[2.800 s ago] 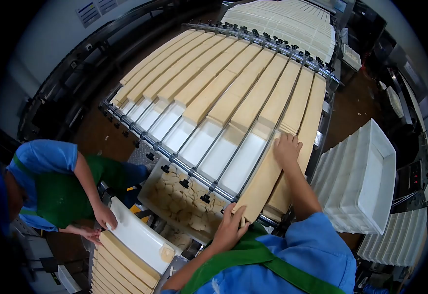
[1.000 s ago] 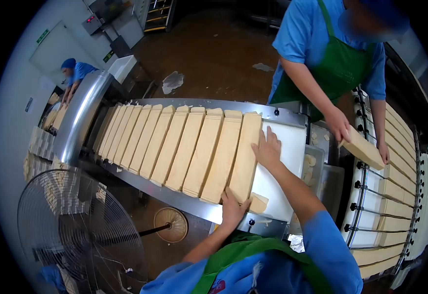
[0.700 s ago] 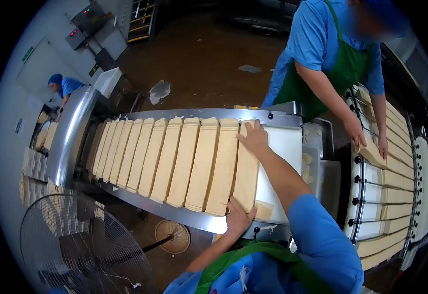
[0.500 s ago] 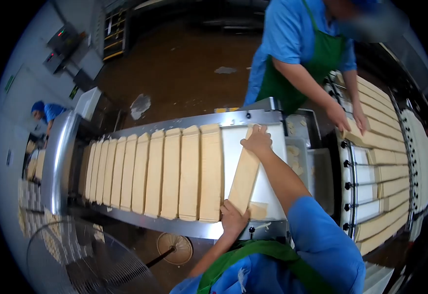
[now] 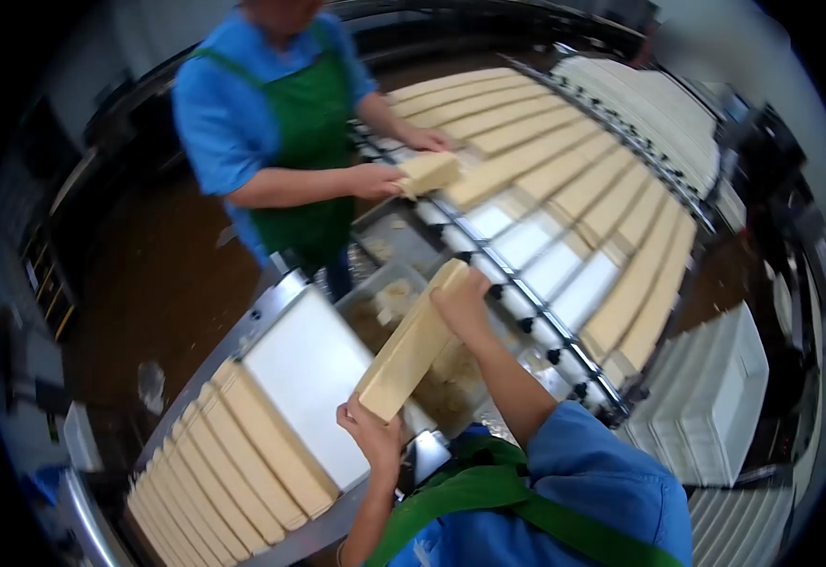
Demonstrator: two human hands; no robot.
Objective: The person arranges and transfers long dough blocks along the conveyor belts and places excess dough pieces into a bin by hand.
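A long pale-yellow slab (image 5: 411, 342), dough-like in look, is held up at a slant between my two hands. My left hand (image 5: 373, 437) is closed around its near end. At the far end, my right hand (image 5: 461, 304) grips the upper edge. Beneath the slab is a grey bin (image 5: 382, 276) with broken pale scraps inside, partly hidden by the slab and my arm. To the left, a white conveyor belt (image 5: 301, 383) carries a row of similar slabs (image 5: 257, 449) lying side by side.
On the right, a second conveyor (image 5: 536, 248) with a metal rail and black knobs bears several slabs in lanes. A co-worker in a green apron (image 5: 304, 118) stands across from me, holding a shorter piece (image 5: 429, 173). White stacked trays (image 5: 706, 402) stand at the lower right.
The slab has been lifted off the white belt and carried right, over the scrap bin. My view has turned right toward the second conveyor. The co-worker now holds a piece above its edge.
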